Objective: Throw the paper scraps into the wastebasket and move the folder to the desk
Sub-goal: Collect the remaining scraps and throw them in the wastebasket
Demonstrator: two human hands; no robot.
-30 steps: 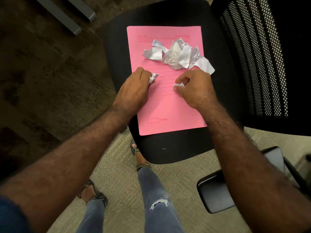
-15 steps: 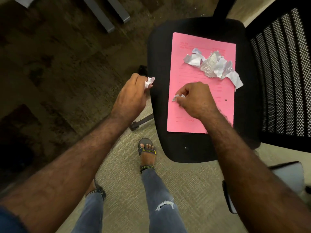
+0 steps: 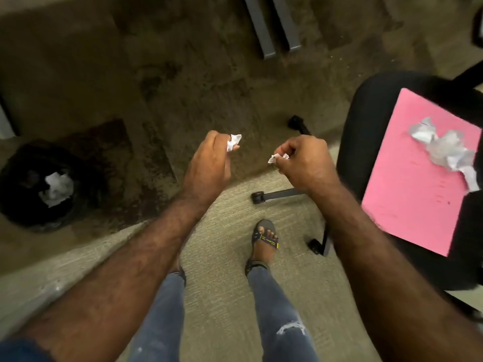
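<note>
My left hand point(image 3: 210, 163) is closed around a crumpled white paper scrap point(image 3: 233, 142) that pokes out by the thumb. My right hand point(image 3: 304, 163) pinches a smaller paper scrap point(image 3: 277, 158) between thumb and fingers. Both hands hover over the carpet, left of the chair. The pink folder point(image 3: 413, 184) lies flat on the black chair seat point(image 3: 366, 118) at the right, with a pile of crumpled paper scraps point(image 3: 444, 147) on its far part. The black wastebasket point(image 3: 23, 184) stands on the floor at the far left and holds white crumpled paper point(image 3: 57, 188).
The chair's base legs and casters point(image 3: 274, 195) stick out on the floor below my right hand. Two grey desk legs point(image 3: 271, 24) stand at the top. My own feet in sandals point(image 3: 264, 239) are on the light carpet below the hands.
Both hands have lifted off the folder with a scrap each and swung left. The view turned left, so the chair slid to the right edge and the wastebasket came into sight.
</note>
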